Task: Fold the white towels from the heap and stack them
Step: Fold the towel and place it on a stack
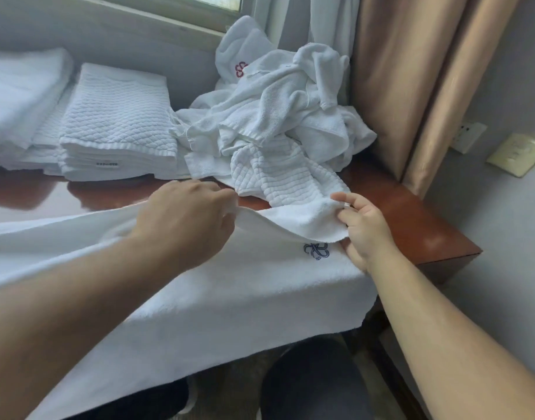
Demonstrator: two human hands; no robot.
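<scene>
Reddish-brown glossy wood forms the desk [411, 219], whose right end lies bare out to its near right corner. A strip of bare top also shows along the left, between the spread cloth and the stacks behind it.

A large white bath towel [229, 298] covers the near part of the desk from the left edge almost to the right end. Its front hangs over the near edge. Tan curtains [411, 86] hang at the far right corner.

The heap of white towels [284, 116] sits rumpled against them along the far edge. One waffle-weave piece trails forward from it until it touches the spread towel's lifted flap. To the heap's left, just beside it, stands a stack of folded waffle towels [117, 122]. A second folded stack [20, 92] fills the far left corner.

The left hand [187, 219] has its fingers curled round the towel's far hem, near the middle of the desk, and holds it raised. The right hand [363, 228] pinches the same hem near the towel's right edge between thumb and fingers. The flap between the hands arches above the lower layer.

A dark blue embroidered emblem [316, 250] shows just under that flap, beside the right hand. A red emblem [241, 69] marks a towel at the top of the heap.
</scene>
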